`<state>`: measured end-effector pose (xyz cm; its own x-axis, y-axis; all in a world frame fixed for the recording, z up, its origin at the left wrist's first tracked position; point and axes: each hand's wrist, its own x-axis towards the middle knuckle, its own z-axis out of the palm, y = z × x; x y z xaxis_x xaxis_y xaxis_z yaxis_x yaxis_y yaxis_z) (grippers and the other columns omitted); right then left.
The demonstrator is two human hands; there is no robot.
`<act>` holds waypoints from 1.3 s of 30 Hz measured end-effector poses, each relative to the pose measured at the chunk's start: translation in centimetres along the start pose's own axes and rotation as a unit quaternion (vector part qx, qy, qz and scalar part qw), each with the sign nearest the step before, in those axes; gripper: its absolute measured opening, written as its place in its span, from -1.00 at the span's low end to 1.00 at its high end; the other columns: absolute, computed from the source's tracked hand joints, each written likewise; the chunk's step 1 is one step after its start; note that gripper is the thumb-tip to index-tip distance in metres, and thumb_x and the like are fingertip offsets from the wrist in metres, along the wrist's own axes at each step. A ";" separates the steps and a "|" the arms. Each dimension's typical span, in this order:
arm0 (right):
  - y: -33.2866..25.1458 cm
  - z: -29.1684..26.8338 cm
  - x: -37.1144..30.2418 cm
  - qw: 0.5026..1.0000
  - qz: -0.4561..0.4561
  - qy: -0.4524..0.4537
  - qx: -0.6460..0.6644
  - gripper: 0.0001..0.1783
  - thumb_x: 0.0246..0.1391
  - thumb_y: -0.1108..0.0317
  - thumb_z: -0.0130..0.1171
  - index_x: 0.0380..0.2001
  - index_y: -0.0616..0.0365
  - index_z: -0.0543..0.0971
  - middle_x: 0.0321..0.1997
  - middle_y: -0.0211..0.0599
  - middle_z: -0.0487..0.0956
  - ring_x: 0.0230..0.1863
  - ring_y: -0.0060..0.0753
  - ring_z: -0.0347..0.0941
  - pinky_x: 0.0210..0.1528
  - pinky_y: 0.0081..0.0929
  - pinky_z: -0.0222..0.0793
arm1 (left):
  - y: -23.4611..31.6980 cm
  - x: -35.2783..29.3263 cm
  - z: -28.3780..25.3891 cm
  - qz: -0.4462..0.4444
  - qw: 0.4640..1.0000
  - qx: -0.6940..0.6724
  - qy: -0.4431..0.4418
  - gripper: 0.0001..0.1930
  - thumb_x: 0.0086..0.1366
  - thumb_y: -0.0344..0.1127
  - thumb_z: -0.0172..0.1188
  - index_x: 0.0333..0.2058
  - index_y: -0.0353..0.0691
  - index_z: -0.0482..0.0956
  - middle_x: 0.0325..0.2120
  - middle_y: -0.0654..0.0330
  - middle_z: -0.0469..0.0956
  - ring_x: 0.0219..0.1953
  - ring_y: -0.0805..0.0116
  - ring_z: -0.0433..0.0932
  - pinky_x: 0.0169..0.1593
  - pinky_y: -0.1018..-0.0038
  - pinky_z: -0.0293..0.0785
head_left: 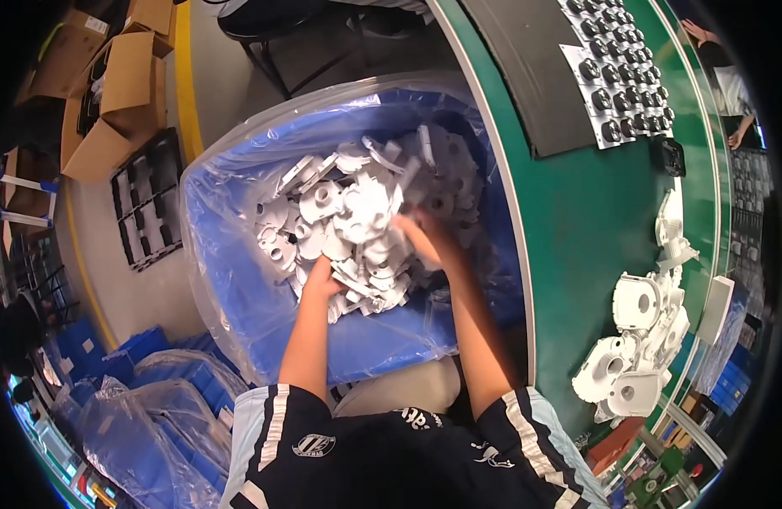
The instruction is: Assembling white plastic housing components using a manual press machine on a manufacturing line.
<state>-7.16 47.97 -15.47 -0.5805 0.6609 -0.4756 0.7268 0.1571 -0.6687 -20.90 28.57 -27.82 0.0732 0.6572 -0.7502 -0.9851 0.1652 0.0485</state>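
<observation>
A blue bin (238, 280) lined with clear plastic holds a heap of white moulded plastic parts (323, 204). Both of my hands reach down into it. My left hand (321, 278) is under the near side of a bunch of the parts, fingers buried among them. My right hand (426, 239) closes on the same bunch from the right. The armful of white parts (367, 246) sits between the two hands, partly lifted off the heap.
A green table (586, 220) runs along the right, with several white parts (637, 339) piled near me and trays of black round pieces (620, 68) farther off. Cardboard boxes (119, 85) and black trays (149, 199) lie on the floor at left. Another person's hand (734, 136) shows far right.
</observation>
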 end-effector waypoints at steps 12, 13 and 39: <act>3.2 -3.8 10.4 0.915 -0.066 0.398 -0.006 -0.22 -0.14 -0.18 0.21 0.05 0.14 0.40 -0.08 0.12 0.46 -0.02 0.12 0.36 0.05 -0.19 0.25 | -0.6 2.0 -0.2 -0.019 0.999 -0.043 -0.009 -0.49 0.26 0.05 0.03 0.02 -0.22 0.41 -0.06 0.11 0.48 -0.06 0.19 0.50 0.00 0.15 0.46; 1.3 -2.7 10.6 0.918 -0.065 0.390 0.004 -0.22 -0.14 -0.18 0.21 0.05 0.14 0.40 -0.08 0.12 0.46 -0.02 0.12 0.36 0.05 -0.19 0.25 | 0.0 2.0 -1.9 -0.014 0.998 -0.057 -0.006 -0.50 0.26 0.04 0.03 0.01 -0.23 0.42 -0.06 0.11 0.49 -0.06 0.19 0.50 -0.01 0.17 0.46; 3.9 -1.2 12.7 0.909 0.180 0.209 -0.314 -0.15 -0.20 -0.15 0.20 0.14 0.05 0.25 0.08 0.20 0.34 0.12 0.21 0.26 0.15 -0.02 0.15 | 3.3 1.8 -3.6 -0.066 0.988 0.061 0.122 -0.46 0.32 0.12 -0.17 0.10 -0.12 0.33 0.01 0.09 0.44 0.04 -0.04 0.42 0.01 -0.34 0.17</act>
<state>-11.22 57.82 -23.47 -0.1695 0.9525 -0.2531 0.9842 0.1769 0.0068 -24.56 27.66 -31.42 0.1464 0.4293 -0.8912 -0.9420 0.3357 0.0070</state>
